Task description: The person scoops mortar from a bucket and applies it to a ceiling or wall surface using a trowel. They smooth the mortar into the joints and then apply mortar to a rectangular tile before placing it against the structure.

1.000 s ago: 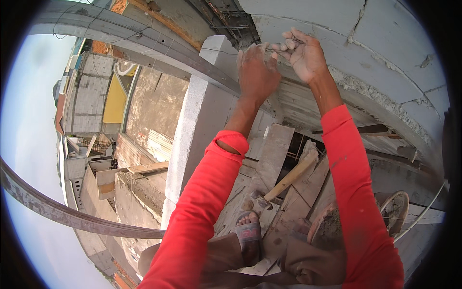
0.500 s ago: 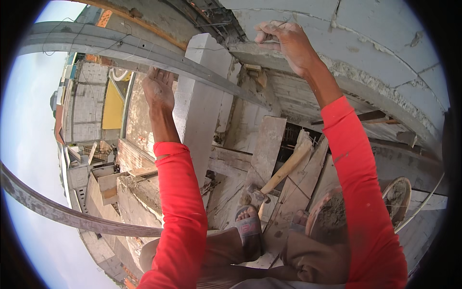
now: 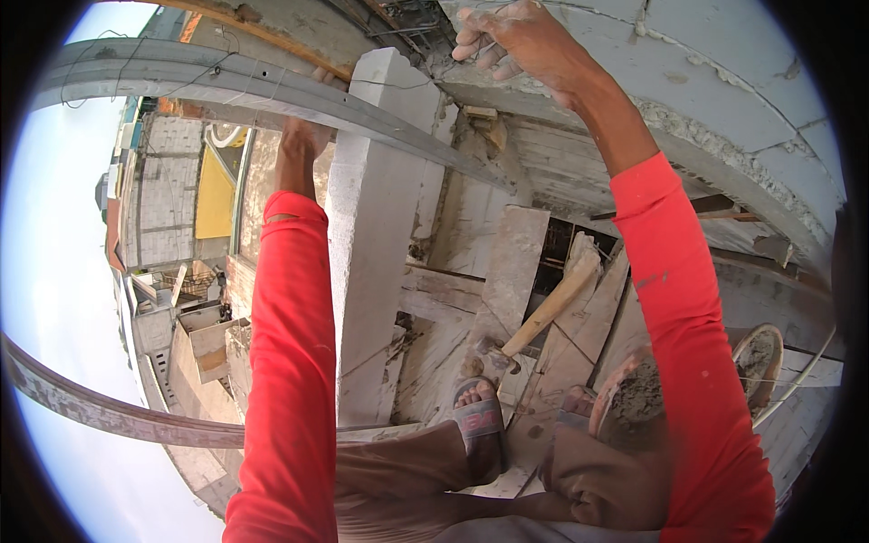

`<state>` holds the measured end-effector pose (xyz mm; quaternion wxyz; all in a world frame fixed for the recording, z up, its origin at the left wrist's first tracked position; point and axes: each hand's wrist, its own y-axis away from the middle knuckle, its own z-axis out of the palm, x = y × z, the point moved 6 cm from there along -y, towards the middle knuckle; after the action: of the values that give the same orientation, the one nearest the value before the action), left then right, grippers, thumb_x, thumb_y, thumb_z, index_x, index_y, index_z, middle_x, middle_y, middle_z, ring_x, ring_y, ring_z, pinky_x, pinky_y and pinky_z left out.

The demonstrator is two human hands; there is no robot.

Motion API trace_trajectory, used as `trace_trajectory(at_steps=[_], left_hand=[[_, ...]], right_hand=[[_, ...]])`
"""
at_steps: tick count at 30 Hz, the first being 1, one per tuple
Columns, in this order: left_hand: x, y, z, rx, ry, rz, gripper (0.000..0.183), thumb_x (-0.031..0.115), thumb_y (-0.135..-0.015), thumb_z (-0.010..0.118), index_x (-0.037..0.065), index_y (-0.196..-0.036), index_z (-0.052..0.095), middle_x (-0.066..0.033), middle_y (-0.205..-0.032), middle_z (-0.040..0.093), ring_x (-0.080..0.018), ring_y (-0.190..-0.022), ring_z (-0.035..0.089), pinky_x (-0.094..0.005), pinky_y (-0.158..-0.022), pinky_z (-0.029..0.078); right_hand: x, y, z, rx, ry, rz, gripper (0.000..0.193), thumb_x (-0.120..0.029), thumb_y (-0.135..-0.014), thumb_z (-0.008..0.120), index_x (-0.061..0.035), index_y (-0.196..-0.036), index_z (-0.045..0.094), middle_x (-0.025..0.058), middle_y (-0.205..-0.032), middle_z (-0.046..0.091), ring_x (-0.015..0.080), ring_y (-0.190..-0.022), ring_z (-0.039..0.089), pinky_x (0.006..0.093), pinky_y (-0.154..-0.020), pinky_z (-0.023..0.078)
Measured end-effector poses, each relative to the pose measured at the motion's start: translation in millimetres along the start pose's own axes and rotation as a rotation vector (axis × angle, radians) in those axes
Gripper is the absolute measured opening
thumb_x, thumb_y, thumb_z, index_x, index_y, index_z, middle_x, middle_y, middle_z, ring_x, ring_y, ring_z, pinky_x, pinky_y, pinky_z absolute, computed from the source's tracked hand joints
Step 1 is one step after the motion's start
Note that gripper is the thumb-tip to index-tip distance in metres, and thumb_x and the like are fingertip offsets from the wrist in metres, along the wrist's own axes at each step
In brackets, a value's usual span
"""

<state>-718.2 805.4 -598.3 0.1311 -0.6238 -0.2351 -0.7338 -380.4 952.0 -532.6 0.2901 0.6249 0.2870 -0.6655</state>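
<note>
Left hand (image 3: 308, 139) is mostly behind the metal beam (image 3: 181, 72), fingertips showing past its upper edge; can't tell how closed it is or whether it has hold of anything. Right hand (image 3: 520, 41) is in front of the block wall (image 3: 724, 68), near its lower edge, fingers half curled (can't tell if they pinch anything). Thin wire (image 3: 398, 87) crosses the pale column (image 3: 371, 226) near its top end, between the hands. Hammer (image 3: 552, 312) lies across the planks (image 3: 511, 262), head beside the sandalled left foot (image 3: 478, 412).
</note>
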Motion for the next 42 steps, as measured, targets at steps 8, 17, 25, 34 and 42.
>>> trace_trajectory(at_steps=[8, 17, 25, 34, 42], left_hand=[[22, -2, 11, 0.003, 0.025, 0.033, 0.101, 0.074, -0.105, 0.032, -0.002, -0.167, 0.009, -0.0233, -0.176, 0.010, -0.0445, -0.160, 0.019, -0.0533, -0.132, 0.018], [13, -23, 6, 0.021, 0.031, -0.102, 0.104, 0.074, -0.103, 0.025, -0.003, -0.167, -0.004, -0.0237, -0.177, 0.000, -0.0334, -0.165, 0.004, -0.0492, -0.133, 0.006], [4, -32, -10, 0.035, 0.013, -0.087, 0.100, 0.072, -0.104, 0.028, 0.000, -0.168, 0.001, -0.0223, -0.177, 0.003, -0.0326, -0.165, 0.008, -0.0482, -0.133, 0.010], [-6, -21, -12, 0.133, -0.027, -0.031, 0.072, 0.051, -0.106, 0.042, 0.004, -0.159, 0.030, -0.0176, -0.163, 0.033, -0.0321, -0.152, 0.031, -0.0440, -0.126, 0.026], [-10, -15, -24, -0.087, -0.677, 0.402, 0.047, 0.029, -0.105, 0.055, 0.006, -0.147, 0.057, -0.0127, -0.146, 0.058, -0.0299, -0.136, 0.051, -0.0413, -0.117, 0.039]], right_hand=[[-1, 5, 7, -0.029, -0.252, 0.059, 0.042, -0.030, -0.109, 0.053, 0.0097, -0.116, 0.063, 0.0248, -0.105, 0.074, 0.0300, -0.089, 0.075, 0.0391, -0.082, 0.062], [6, -11, 18, -0.122, -0.492, 0.061, 0.034, -0.027, -0.110, 0.049, 0.0030, -0.103, 0.063, 0.0252, -0.105, 0.074, 0.0296, -0.091, 0.074, 0.0412, -0.086, 0.063], [34, -11, 8, -0.112, -0.715, 0.063, 0.028, -0.024, -0.108, 0.049, -0.0016, -0.097, 0.063, 0.0232, -0.101, 0.073, 0.0301, -0.089, 0.073, 0.0439, -0.087, 0.062], [113, 15, -23, 0.021, -0.532, 0.245, 0.029, -0.025, -0.109, 0.050, 0.0004, -0.098, 0.060, 0.0212, -0.104, 0.069, 0.0323, -0.103, 0.070, 0.0422, -0.096, 0.059], [90, 3, -35, 0.118, -0.600, 0.130, 0.024, -0.021, -0.108, 0.052, -0.0023, -0.094, 0.058, 0.0189, -0.104, 0.068, 0.0288, -0.097, 0.066, 0.0425, -0.092, 0.059]])
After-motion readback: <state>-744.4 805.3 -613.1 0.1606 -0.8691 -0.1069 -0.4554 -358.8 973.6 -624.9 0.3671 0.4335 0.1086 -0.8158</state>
